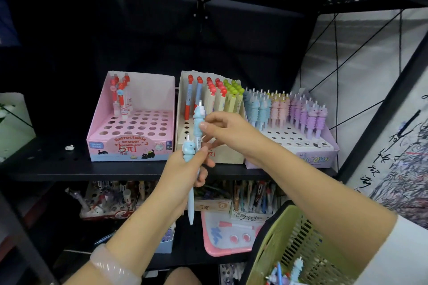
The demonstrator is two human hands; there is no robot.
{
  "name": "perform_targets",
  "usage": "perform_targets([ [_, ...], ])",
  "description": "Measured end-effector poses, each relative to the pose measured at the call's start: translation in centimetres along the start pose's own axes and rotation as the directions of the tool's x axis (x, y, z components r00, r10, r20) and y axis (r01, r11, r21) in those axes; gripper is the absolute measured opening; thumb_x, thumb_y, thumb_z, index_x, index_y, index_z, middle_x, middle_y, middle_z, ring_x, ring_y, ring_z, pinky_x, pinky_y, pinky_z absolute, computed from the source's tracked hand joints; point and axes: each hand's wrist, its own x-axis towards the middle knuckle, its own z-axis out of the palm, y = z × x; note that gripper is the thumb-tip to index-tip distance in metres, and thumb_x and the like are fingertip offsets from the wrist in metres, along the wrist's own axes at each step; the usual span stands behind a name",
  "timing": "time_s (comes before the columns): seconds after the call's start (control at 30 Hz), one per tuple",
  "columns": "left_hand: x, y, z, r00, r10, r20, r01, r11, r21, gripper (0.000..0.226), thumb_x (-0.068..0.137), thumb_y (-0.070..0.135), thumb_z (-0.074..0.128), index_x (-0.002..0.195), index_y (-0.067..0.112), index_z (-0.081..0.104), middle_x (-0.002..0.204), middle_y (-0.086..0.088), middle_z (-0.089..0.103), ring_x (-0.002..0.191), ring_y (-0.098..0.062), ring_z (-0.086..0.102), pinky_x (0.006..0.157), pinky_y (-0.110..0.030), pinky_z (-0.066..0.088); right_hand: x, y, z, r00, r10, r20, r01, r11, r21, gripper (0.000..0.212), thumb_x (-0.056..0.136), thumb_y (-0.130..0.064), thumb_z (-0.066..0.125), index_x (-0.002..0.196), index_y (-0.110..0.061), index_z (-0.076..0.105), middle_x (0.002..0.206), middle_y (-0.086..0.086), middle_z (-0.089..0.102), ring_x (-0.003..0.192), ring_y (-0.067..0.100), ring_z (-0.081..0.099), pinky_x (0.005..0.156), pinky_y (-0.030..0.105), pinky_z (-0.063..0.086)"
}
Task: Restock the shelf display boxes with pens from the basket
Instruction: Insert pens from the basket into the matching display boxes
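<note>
My left hand [185, 169] grips a light blue unicorn pen [190, 201], point downward, in front of the shelf edge. My right hand [227, 132] pinches a second blue unicorn pen [198, 120] by its ribbed grip and holds it upright just above the first. Both pens hang in front of the beige display box [228, 155]. To the right stands the unicorn display box [315, 157], with blue, pink and purple unicorn pens in its back rows and open holes in front. The green basket [291, 233] at the lower right holds more pens.
A pink eraser-pen box [129, 146] stands left on the black shelf [69, 169], mostly open holes. The beige box holds red- and green-topped pens. The lower shelf carries more pen boxes and a pink tray [222, 250]. A black perforated shelf hangs overhead.
</note>
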Motion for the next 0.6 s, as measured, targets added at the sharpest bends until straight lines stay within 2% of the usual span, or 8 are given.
perform_targets([
  [0.1, 0.3, 0.0, 1.2, 0.999, -0.03, 0.038, 0.029, 1.0, 0.008, 0.013, 0.094, 0.022, 0.051, 0.101, 0.015, 0.06, 0.056, 0.001, 0.063, 0.039, -0.01, 0.045, 0.036, -0.019, 0.036, -0.2, 0.5, -0.6, 0.996, 0.018, -0.09, -0.01, 0.996, 0.092, 0.006, 0.092, -0.021, 0.057, 0.091, -0.015, 0.058, 0.078, 0.0, 0.067, 0.068, 0.006, 0.064, 0.064, 0.018, 0.054],
  [0.17, 0.3, -0.2, 1.7, 0.995, -0.072, 0.063, 0.07, 0.997, 0.042, 0.016, 0.094, 0.028, 0.05, 0.103, 0.017, 0.058, 0.058, 0.0, 0.066, 0.038, -0.011, 0.048, 0.036, -0.019, 0.04, -0.2, 0.6, -1.9, 0.967, 0.009, -0.254, 0.032, 0.988, 0.154, 0.006, 0.095, -0.02, 0.052, 0.091, -0.017, 0.056, 0.074, -0.001, 0.065, 0.061, 0.003, 0.063, 0.06, 0.016, 0.052],
  [0.23, 0.3, -0.6, 2.0, 0.991, -0.112, 0.07, 0.105, 0.989, 0.103, 0.019, 0.093, 0.033, 0.049, 0.101, 0.016, 0.056, 0.055, 0.0, 0.063, 0.033, -0.01, 0.041, 0.034, -0.018, 0.034, -0.2, 0.9, -4.0, 0.888, -0.012, -0.461, 0.106, 0.978, 0.179, 0.01, 0.096, -0.019, 0.049, 0.098, -0.011, 0.054, 0.075, 0.0, 0.063, 0.056, 0.001, 0.061, 0.056, 0.015, 0.052],
  [0.33, 0.5, -1.2, 2.5, 0.987, -0.147, 0.058, 0.137, 0.979, 0.152, 0.019, 0.092, 0.03, 0.054, 0.088, 0.012, 0.048, 0.058, -0.003, 0.051, 0.034, -0.007, 0.03, 0.034, -0.018, 0.023, -0.3, 2.1, -7.8, 0.72, -0.125, -0.683, 0.125, 0.991, -0.048, 0.007, 0.096, -0.022, 0.048, 0.097, -0.015, 0.048, 0.081, 0.006, 0.063, 0.061, 0.004, 0.061, 0.056, 0.017, 0.05],
  [0.4, 0.9, -1.2, 2.9, 0.985, -0.171, 0.038, 0.164, 0.976, 0.144, 0.018, 0.092, 0.026, 0.054, 0.086, 0.013, 0.044, 0.063, -0.004, 0.046, 0.038, -0.008, 0.032, 0.036, -0.018, 0.024, -0.3, 3.4, -10.1, 0.648, -0.196, -0.736, 0.019, 0.97, -0.242, 0.009, 0.095, -0.024, 0.049, 0.096, -0.016, 0.046, 0.081, 0.011, 0.064, 0.068, 0.013, 0.06, 0.06, 0.022, 0.047],
  [0.5, 1.3, -0.8, 3.4, 0.97, -0.239, 0.04, 0.24, 0.971, -0.021, 0.013, 0.097, 0.021, 0.039, 0.089, 0.012, 0.045, 0.064, -0.007, 0.048, 0.043, -0.012, 0.035, 0.036, -0.017, 0.027, 0.1, 5.2, -12.2, 0.675, -0.175, -0.717, -0.119, 0.933, -0.34, 0.012, 0.095, -0.023, 0.052, 0.1, -0.014, 0.046, 0.085, 0.011, 0.065, 0.081, 0.026, 0.064, 0.069, 0.029, 0.047],
  [0.6, 1.5, -0.5, 3.8, 0.965, -0.254, 0.06, 0.26, 0.956, -0.136, 0.02, 0.096, 0.011, 0.03, 0.087, 0.008, 0.048, 0.066, -0.009, 0.049, 0.049, -0.014, 0.033, 0.036, -0.017, 0.029, 0.6, 6.4, -13.1, 0.687, -0.151, -0.711, -0.163, 0.922, -0.352, 0.019, 0.095, -0.021, 0.052, 0.106, -0.006, 0.049, 0.088, 0.01, 0.063, 0.085, 0.029, 0.063, 0.077, 0.04, 0.051],
])
